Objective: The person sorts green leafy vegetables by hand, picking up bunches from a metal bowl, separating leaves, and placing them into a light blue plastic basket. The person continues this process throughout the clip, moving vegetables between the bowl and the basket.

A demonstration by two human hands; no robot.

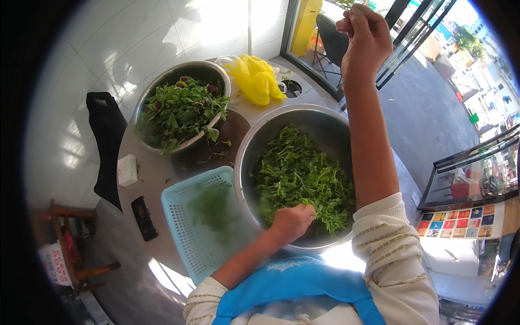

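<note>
A wide stainless steel basin (pixel 241 178) full of loose leafy greens (pixel 302 174) stands right in front of me. At its near side, my left hand (pixel 294 221) pinches some of the greens. My right hand (pixel 367 40) is raised high past the basin's far right, its fingers closed together. A bit of green sprig (pixel 345 4) shows at those fingertips, partly cut off by the picture's top edge. Left of the basin sits a light blue plastic basket (pixel 178 219) with perforated walls. A small heap of greens (pixel 213 203) in it looks blurred.
Another metal bowl (pixel 225 75) holds mixed greens at the back left. Yellow plastic bags (pixel 256 79) lie beside it. A white box (pixel 128 170) and a smartphone (pixel 144 218) rest near the round table's left edge (pixel 162 252). A wooden chair (pixel 75 252) stands lower left; a glass door (pixel 317 53) is behind.
</note>
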